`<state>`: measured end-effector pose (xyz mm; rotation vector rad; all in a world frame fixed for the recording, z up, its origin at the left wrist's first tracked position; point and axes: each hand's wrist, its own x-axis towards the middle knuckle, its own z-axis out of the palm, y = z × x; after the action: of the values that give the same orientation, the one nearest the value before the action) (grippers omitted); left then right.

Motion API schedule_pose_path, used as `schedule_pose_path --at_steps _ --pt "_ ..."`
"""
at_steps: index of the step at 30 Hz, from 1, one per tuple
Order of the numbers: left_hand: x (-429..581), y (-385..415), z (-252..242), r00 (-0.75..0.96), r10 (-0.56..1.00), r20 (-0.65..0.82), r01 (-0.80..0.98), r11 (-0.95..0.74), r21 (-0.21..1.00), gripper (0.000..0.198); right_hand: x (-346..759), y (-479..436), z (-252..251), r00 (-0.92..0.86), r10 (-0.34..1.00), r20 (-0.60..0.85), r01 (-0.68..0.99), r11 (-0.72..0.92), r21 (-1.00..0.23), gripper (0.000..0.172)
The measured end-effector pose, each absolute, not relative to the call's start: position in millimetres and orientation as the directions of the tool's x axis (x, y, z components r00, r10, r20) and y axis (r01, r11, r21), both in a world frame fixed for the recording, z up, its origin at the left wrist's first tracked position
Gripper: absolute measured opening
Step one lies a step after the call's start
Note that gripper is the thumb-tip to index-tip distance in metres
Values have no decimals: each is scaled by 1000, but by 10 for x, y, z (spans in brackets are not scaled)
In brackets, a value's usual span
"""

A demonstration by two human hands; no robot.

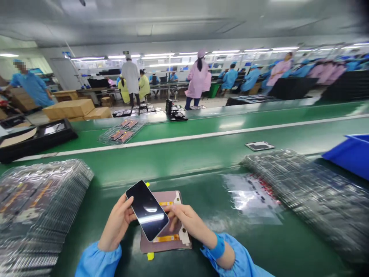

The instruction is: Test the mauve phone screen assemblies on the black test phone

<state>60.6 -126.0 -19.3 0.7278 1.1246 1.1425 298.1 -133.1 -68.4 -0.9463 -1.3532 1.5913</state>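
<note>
- I see the left hand [117,223] pinching the dark screen panel [147,210] by its upper-left edge, thumb on the glass side and the fingers behind it.
- The right hand [186,222] has its fingers curled under the panel's right edge; I cannot tell how firm that grip is.
- The panel is tilted, raised just above the pink back frame [167,227], which lies flat on the green bench [201,192] close to me.
- In my judgement, good handling means gripping only the edges, keeping fingertips off the glass and squaring the corners to the frame before any pressing.
- Yellow tabs [150,256] stick out at the frame's near edge and could snag.
- Stacked clear trays stand to the left [37,207] and right [311,192]; a clear bag [250,198] lies just right of the frame.
- Open room lies ahead, towards the white strip [184,137].
</note>
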Motion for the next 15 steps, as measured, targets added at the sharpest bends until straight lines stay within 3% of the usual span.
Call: schedule_pose_path --at_steps 3,6,15 --pt "560 -887 -149 -118 955 -272 -333 220 917 13 3219 -1092 -810 -71 997 27 -85 21 -996 72" --pt "550 -397 -158 -255 929 -267 -318 180 931 16 3446 -909 -965 139 989 51 -47 58 -997 77" --pt "470 536 -161 -556 780 -287 -283 147 948 27 3546 -814 -1200 158 987 13 -13 15 -1000 83"
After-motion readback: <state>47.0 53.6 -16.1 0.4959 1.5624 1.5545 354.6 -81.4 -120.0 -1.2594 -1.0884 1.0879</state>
